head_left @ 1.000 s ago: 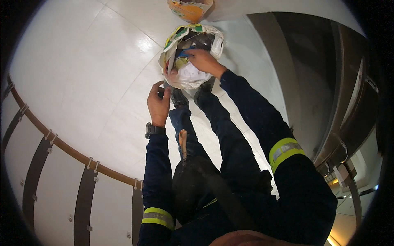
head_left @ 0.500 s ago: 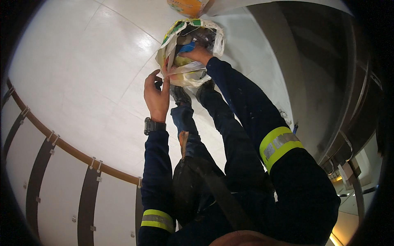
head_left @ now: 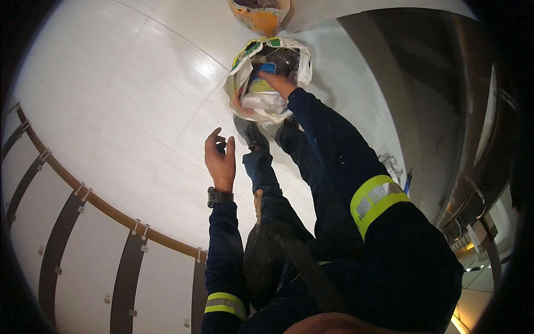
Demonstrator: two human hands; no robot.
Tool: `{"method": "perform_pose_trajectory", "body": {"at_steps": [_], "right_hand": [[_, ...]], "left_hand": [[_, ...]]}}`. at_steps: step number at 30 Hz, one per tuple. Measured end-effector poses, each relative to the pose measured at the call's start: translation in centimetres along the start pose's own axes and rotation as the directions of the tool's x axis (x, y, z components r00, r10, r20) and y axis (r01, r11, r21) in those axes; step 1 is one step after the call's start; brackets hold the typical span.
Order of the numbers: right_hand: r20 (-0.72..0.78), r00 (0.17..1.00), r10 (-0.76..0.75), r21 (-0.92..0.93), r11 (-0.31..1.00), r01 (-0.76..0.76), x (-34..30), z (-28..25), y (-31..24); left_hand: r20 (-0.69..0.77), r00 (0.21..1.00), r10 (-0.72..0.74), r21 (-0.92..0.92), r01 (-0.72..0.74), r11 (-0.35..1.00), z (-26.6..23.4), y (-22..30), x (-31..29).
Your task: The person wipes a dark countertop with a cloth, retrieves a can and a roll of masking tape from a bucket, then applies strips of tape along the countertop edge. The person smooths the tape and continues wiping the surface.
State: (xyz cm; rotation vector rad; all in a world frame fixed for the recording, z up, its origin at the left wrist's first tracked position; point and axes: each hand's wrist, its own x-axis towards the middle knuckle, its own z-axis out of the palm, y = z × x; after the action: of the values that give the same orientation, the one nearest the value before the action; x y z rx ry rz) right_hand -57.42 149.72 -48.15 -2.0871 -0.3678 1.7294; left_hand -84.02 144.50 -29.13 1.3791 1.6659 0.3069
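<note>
Underfoot, the pale tiled floor (head_left: 111, 100) fills most of the view, bounded on the person's left by a curved wooden handrail (head_left: 100, 206) over dark-striped panels, and on the right by a dark metal-edged structure (head_left: 478, 139). Standing on the floor just ahead of the person's dark shoes (head_left: 250, 133) is an open white sack (head_left: 261, 106) with a green and yellow printed rim, its mouth sagging wide. Beyond it, toward the far edge of the floor, sits an orange-stained bucket (head_left: 258, 14), near the sack but apart from it.

Inside the sack lie a blue-topped container (head_left: 268, 68) and some crumpled white wrapping (head_left: 261, 100). The right hand (head_left: 277, 83) reaches down into the sack's mouth, fingers curled over the contents; whether it actually grips anything I cannot tell. The left hand (head_left: 219, 158), with a dark watch (head_left: 218, 196) at the wrist, hangs in the air beside the sack, fingers loosely half open, holding nothing and touching nothing.

The sack looks thin, soft and floppy, with no shape of its own, and probably light apart from its load; its rolled rim seems the surest place to take hold, ideally at two opposite points so the mouth does not collapse.
</note>
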Motion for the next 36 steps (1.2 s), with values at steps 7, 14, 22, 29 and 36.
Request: {"method": "perform_pose_trajectory", "body": {"at_steps": [7, 14, 22, 29, 36], "right_hand": [[0.290, 0.878, -0.381, -0.239, 0.860, 0.452, -2.5, -2.8, -5.3], [0.250, 0.964, -0.090, 0.202, 0.979, 0.039, -9.0, -4.3, -9.8], [0.154, 0.977, 0.146, 0.684, 0.698, -0.212, -13.2, -3.5, -9.7], [0.204, 0.978, 0.042, 0.790, 0.583, -0.190, -20.0, -8.9, -7.5], [-0.034, 0.928, -0.370, 0.230, 0.901, 0.368, -30.3, -15.9, 0.9]], "left_hand": [[0.062, 0.983, 0.175, 0.098, -0.180, 0.979, 0.3, 3.0, -0.7], [0.100, 0.941, 0.323, 0.143, -0.334, 0.932, 2.0, 7.1, 1.4], [0.025, 0.983, 0.180, 0.152, -0.182, 0.972, 5.7, 4.4, 5.6], [0.019, 0.994, 0.112, 0.292, -0.112, 0.950, 4.3, 4.6, 6.9], [0.141, 0.986, 0.083, 0.455, -0.139, 0.879, 3.3, 5.1, 8.5]]}}
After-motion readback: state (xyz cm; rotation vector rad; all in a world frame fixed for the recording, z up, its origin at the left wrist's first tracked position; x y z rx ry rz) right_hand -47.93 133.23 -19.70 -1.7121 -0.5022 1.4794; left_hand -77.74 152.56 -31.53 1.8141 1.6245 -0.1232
